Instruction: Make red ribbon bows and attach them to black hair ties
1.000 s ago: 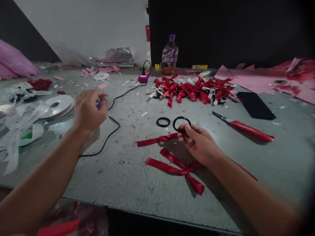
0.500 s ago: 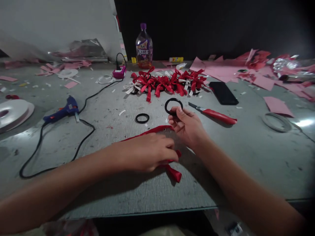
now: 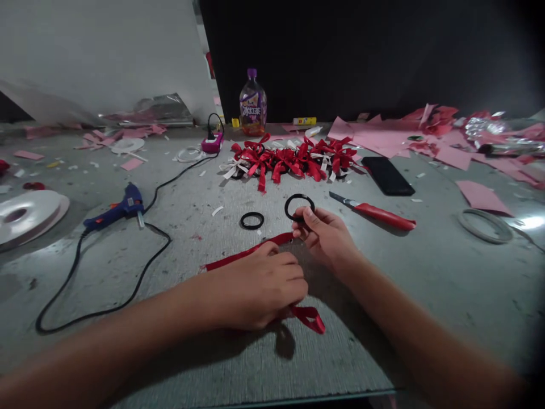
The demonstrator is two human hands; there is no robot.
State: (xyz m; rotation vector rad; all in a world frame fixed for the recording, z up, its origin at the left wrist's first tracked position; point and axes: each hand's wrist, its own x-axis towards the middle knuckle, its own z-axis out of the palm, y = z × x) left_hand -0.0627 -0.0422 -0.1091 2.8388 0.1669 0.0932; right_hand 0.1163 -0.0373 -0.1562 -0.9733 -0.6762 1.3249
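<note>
Your right hand (image 3: 330, 238) pinches a black elastic hair ring (image 3: 299, 207) at its near edge, thumb and forefinger closed on the band, so the loop stands out beyond your fingertips, lifted a little off the grey table (image 3: 426, 284). Your left hand (image 3: 266, 289) lies palm down with its fingers curled over a red ribbon bow (image 3: 310, 318); only one looped tail shows, poking out on the right of that hand toward you, and whether the fingers actually grip the bow I cannot tell. A loose red ribbon strip (image 3: 244, 254) runs from just under your right thumb away to the left, behind your left knuckles — its long axis is nearly level across the table, rising slightly toward the right hand. You look to be at the joining step: bow in one hand, ring in the other, not yet brought together. The next move would seem to call for lifting the bow clear and setting its knot against the band, keeping the ring steady. A second hair ring (image 3: 252, 220) lies flat just left of the held one. Beyond your hands sits a heap of finished red bows (image 3: 289, 158); to the right a red-handled knife (image 3: 374, 211) — to the far left, a blue glue gun (image 3: 117, 208) on its black cord.
</note>
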